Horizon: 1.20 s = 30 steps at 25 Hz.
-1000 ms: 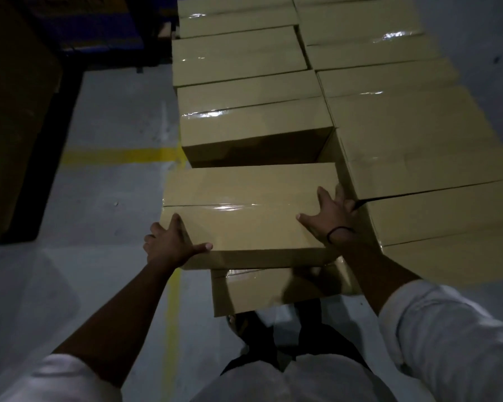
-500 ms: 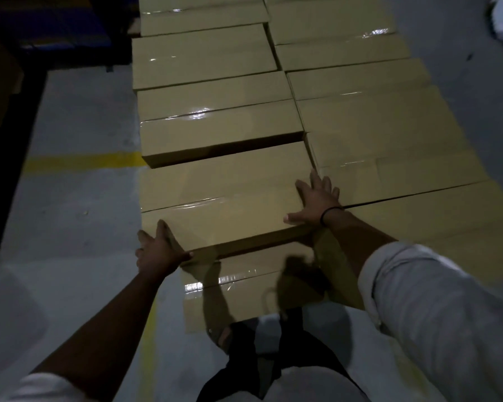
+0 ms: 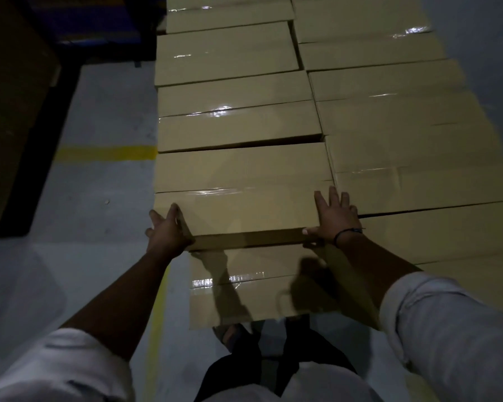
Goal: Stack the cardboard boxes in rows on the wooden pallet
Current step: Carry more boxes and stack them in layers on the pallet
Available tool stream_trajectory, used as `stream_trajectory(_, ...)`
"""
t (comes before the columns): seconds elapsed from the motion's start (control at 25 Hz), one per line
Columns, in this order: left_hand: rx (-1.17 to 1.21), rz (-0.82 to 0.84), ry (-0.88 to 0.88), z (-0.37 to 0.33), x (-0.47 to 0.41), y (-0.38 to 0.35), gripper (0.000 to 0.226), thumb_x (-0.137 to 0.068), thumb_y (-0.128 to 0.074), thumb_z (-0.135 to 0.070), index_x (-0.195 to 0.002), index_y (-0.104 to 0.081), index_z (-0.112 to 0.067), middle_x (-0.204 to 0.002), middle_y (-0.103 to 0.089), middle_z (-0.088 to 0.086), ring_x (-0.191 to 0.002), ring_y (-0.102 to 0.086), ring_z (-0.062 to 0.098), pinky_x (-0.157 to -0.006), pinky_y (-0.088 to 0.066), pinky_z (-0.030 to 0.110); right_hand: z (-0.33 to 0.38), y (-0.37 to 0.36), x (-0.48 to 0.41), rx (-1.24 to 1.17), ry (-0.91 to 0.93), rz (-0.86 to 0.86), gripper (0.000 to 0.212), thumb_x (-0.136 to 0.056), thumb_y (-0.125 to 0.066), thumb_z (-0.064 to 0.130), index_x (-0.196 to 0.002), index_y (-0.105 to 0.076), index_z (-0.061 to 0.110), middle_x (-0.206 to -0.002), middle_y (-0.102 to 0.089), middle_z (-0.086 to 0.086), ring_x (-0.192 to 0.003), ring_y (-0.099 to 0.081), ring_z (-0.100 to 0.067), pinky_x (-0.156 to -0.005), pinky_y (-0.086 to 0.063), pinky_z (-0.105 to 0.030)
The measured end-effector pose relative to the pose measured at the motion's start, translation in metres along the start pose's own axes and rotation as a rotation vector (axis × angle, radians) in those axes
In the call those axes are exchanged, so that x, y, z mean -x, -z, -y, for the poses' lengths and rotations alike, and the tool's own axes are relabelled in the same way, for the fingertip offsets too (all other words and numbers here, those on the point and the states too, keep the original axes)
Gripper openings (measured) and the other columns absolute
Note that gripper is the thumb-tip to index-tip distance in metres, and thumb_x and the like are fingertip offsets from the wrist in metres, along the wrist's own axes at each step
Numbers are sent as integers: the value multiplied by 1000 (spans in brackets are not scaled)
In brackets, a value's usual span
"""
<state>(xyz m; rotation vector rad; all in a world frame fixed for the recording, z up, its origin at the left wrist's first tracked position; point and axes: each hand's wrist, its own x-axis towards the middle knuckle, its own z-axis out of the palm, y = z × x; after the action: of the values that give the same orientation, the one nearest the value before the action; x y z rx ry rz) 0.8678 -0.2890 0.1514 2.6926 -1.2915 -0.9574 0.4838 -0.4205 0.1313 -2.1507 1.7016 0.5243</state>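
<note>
Near the front of the left column of stacked boxes [image 3: 235, 53], we see the cardboard box [image 3: 241, 195] lying flat, its long axis and taped seam running left to right across our view. It sits close against the box behind it and rests on a lower box [image 3: 244, 285] that juts out toward us. Our left grip [image 3: 167, 230] is wrapped around the near left corner, thumb on top, fingers down the side and partly hidden. Our right grip [image 3: 336, 219] lies spread and flat on the top near the right end, thumb along the front edge. The light is dim. Whatever carries the stack is hidden under the boxes, the right column [image 3: 389, 111] is cut off at the frame edge, and the dark shape [image 3: 15, 111] beside the floor [image 3: 70, 198] is hard to make out.
</note>
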Motion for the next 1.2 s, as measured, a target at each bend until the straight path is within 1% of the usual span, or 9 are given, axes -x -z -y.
stream_trajectory(0.12,33,9,15,-2,0,-7,118,-74,-90,-27,-159,-9,-33,-162,13,18,-138,-17,62,-108,-36,63,2,2,-4,16,4,-8,113,-76,-72,65,-159,-5,27,-167,2,-13,-149,-5,-46,-117,-24,-62)
stream_trajectory(0.28,46,21,12,-2,0,-13,118,-76,-88,-24,-159,-5,-34,-163,22,14,-142,-5,60,-110,-33,65,0,-1,-4,64,9,1,112,-79,-74,58,-158,-2,25,-166,2,-16,-149,-6,-47,-115,-27,-61)
stream_trajectory(0.48,-33,84,1,-1,0,-12,127,-74,-89,-32,-159,6,-34,-160,31,17,-143,-1,61,-113,-29,66,-2,1,-8,158,13,-18,111,-80,-80,39,-157,-2,22,-163,-5,-24,-147,-15,-47,-110,-38,-57)
stream_trajectory(0.72,-3,119,3,2,-2,-8,132,-72,-91,-31,-158,8,-36,-159,34,17,-144,4,61,-114,-23,68,-3,0,-8,105,0,-12,111,-77,-84,30,-156,-7,22,-163,-7,-22,-145,-18,-44,-108,-41,-54)
stream_trajectory(0.8,25,112,2,4,0,-11,130,-73,-89,-30,-158,9,-37,-158,34,18,-144,9,60,-114,-22,68,-6,0,-5,94,-10,-23,104,-79,-82,24,-156,-12,17,-162,-12,-19,-144,-21,-41,-106,-44,-49)
stream_trajectory(0.88,50,64,25,4,8,-19,126,-77,-87,-30,-158,8,-37,-158,34,20,-144,15,58,-111,-24,70,-10,-2,-3,85,-11,-40,91,-83,-77,14,-153,-19,12,-161,-17,-17,-141,-26,-38,-103,-47,-47)
stream_trajectory(1.0,22,-6,14,5,20,-36,121,-80,-83,-38,-159,8,-31,-157,29,29,-143,16,60,-109,-24,74,-12,-1,-3,65,-21,-50,74,-87,-67,3,-149,-27,9,-157,-25,-16,-138,-30,-36,-101,-49,-46)
stream_trajectory(1.08,-5,-12,-6,6,23,-42,121,-80,-80,-45,-159,10,-28,-157,26,32,-144,14,60,-111,-22,74,-11,-1,-4,80,-22,-57,67,-88,-65,2,-146,-32,7,-152,-32,-16,-133,-35,-36,-97,-51,-45)
stream_trajectory(1.2,3,-13,7,5,20,-39,120,-81,-80,-45,-159,11,-30,-158,26,30,-146,13,57,-111,-24,71,-10,3,-7,67,-30,-70,58,-89,-67,8,-140,-38,7,-139,-44,-15,-124,-43,-35,-89,-53,-45)
